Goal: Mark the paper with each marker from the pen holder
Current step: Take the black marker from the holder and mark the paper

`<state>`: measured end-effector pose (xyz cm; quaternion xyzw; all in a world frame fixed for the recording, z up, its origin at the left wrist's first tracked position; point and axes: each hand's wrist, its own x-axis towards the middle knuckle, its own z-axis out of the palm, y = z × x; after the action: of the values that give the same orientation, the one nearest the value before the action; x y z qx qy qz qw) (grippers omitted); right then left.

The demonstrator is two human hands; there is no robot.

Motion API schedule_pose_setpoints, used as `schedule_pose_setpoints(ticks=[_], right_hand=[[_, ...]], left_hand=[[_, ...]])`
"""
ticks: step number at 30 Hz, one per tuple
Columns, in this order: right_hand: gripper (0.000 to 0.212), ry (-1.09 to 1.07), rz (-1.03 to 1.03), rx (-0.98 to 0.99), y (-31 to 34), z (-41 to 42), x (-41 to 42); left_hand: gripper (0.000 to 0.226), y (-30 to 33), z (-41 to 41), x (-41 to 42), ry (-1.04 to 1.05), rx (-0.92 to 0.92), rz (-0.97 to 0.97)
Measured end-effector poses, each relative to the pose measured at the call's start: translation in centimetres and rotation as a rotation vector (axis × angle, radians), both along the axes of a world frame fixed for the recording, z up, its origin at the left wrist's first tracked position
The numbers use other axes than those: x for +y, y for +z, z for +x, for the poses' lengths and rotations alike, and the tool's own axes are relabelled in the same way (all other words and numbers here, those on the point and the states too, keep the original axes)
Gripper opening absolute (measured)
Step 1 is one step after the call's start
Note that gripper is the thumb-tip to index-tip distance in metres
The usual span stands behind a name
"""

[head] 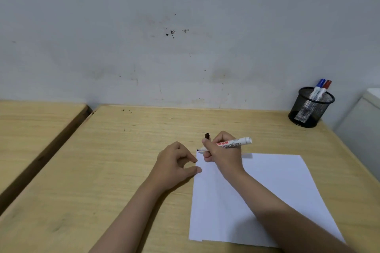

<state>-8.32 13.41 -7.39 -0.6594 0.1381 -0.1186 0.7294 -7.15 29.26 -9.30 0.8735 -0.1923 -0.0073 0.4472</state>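
A white sheet of paper lies on the wooden desk. My right hand holds an uncapped white marker over the paper's far left corner, its dark tip pointing left. A dark cap sticks up behind that hand's fingers. My left hand rests on the desk with thumb and fingertips touching the paper's left edge. A black mesh pen holder stands at the far right with a blue-capped marker and a red-capped marker inside.
A second wooden desk stands to the left across a dark gap. A stained white wall runs along the back. A white object borders the desk at the right edge.
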Motion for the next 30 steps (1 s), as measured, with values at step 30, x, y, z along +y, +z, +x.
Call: schedule_pose_setpoints(ticks=[30], right_hand=[[0.028, -0.075, -0.11, -0.01, -1.14, 0.43, -0.25]], left_hand=[[0.028, -0.7, 0.51, -0.18, -0.016, -0.03, 0.057]])
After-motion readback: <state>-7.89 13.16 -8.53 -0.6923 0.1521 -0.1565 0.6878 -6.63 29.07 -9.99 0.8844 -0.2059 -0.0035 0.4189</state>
